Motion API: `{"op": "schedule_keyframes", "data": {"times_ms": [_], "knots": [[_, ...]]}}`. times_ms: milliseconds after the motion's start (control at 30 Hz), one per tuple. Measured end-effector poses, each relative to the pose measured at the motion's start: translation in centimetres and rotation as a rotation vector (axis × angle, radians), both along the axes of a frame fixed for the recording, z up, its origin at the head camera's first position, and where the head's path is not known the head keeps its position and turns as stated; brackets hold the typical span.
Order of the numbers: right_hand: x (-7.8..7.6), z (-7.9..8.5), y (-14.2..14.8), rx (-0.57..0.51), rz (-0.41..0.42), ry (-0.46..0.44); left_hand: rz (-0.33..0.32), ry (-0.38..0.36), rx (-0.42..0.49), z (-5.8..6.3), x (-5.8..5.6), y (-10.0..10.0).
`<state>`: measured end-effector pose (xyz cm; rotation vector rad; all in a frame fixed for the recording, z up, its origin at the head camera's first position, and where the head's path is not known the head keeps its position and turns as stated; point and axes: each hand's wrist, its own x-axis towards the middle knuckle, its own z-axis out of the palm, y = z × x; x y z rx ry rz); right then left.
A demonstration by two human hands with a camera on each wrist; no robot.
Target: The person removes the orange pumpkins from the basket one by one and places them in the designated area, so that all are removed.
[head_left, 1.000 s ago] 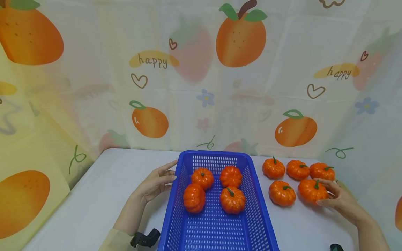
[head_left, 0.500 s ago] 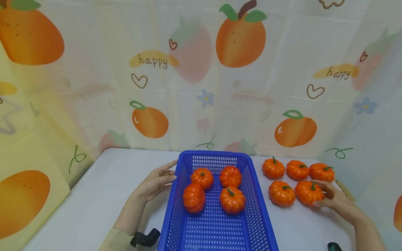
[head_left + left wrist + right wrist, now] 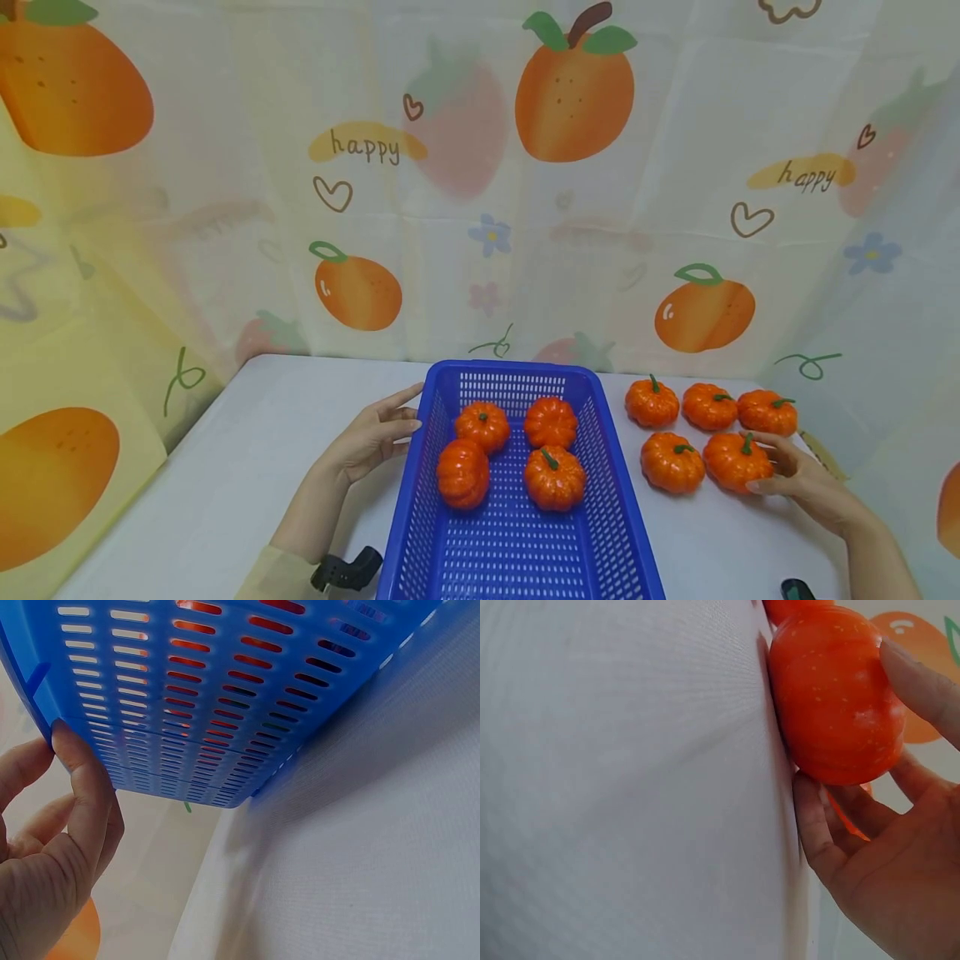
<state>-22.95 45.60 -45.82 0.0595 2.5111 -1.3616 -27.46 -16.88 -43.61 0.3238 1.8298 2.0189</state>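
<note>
A blue plastic basket [image 3: 510,542] stands mid-table with several small orange pumpkins inside, one of them a green-stemmed pumpkin [image 3: 556,479]. My left hand [image 3: 375,435] touches the outside of its left rim with loosely extended fingertips; the left wrist view shows those fingers [image 3: 90,795] against the rim. To the basket's right, my right hand [image 3: 806,479] holds a pumpkin [image 3: 735,461] from its right side, thumb in front and fingers behind. In the right wrist view, this pumpkin [image 3: 836,697] rests against the white tabletop, between the thumb and fingers.
Beside the held pumpkin sits another pumpkin [image 3: 672,462]. Behind them is a row of three, with one pumpkin [image 3: 710,406] in its middle. A fruit-printed curtain [image 3: 480,208] hangs behind the white table [image 3: 225,500]. A black wrist device [image 3: 348,570] is on my left forearm.
My right hand has shifted the pumpkin slightly left and down, up beside its neighbour, then stayed nearly still. The left hand and basket have not moved.
</note>
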Motion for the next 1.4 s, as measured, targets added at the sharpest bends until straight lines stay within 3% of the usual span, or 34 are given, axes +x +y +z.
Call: {"op": "schedule_keyframes", "data": {"times_ms": [467,733,833,967,1100,1167,1400], "knots": [[0.3,0.3,0.0,0.009,-0.001,0.02,0.007,-0.006,0.0,0.0,0.0,0.0],[0.6,1.5,0.6,0.138,-0.062,0.112,0.021,-0.008,-0.018,-0.4,-0.4,0.0],[0.9,2.4,0.4,0.119,-0.134,0.145,0.021,-0.008,-0.017,-0.5,-0.4,0.0],[1.0,3.8,-0.2,0.076,-0.185,0.272,0.021,-0.009,-0.017,-0.6,-0.3,0.0],[1.1,5.5,-1.6,0.057,-0.145,0.435,0.018,-0.001,-0.023,-0.6,-0.3,-0.1],[1.2,6.3,-2.6,-0.029,-0.098,0.483,0.015,0.003,-0.026,-0.6,-0.3,-0.1],[0.8,8.2,-6.5,-0.248,0.059,0.516,0.012,0.002,-0.029,-0.6,-0.4,-0.1]]}}
